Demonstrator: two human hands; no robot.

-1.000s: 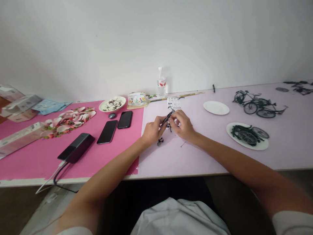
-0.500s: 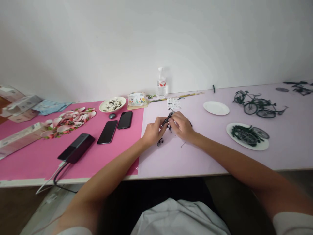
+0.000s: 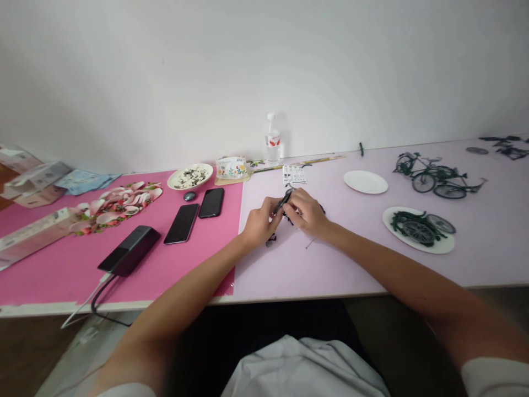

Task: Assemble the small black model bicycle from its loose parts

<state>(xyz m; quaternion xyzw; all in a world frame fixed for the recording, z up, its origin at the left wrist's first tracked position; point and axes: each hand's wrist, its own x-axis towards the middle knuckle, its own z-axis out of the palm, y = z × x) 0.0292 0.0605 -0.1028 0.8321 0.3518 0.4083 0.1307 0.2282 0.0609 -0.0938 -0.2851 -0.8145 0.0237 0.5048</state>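
Note:
Both hands meet over the pale lilac part of the table. My left hand (image 3: 261, 221) is closed, its thumb and fingers pinching a small dark model bicycle part (image 3: 282, 202). From the other side my right hand (image 3: 308, 212) grips the same part, fingers curled in. Much of the piece is hidden by the fingers, so its exact shape is unclear. Below my left hand lies a small black piece (image 3: 270, 239). A thin pin-like piece (image 3: 309, 243) rests under my right hand. Just beyond the hands is a printed sheet (image 3: 293, 174).
Model bicycles (image 3: 438, 177) stand at the right, near an oval white plate (image 3: 366, 182) and a plate (image 3: 444, 246) of bicycle parts. To the left lie two phones (image 3: 182, 223), a black device (image 3: 129, 250) and a dish (image 3: 206, 174). A bottle (image 3: 273, 140) stands by the wall.
The dark part between my fingers has turned slightly, and my right fingers have shifted a little. Everything else on the table stays in place.

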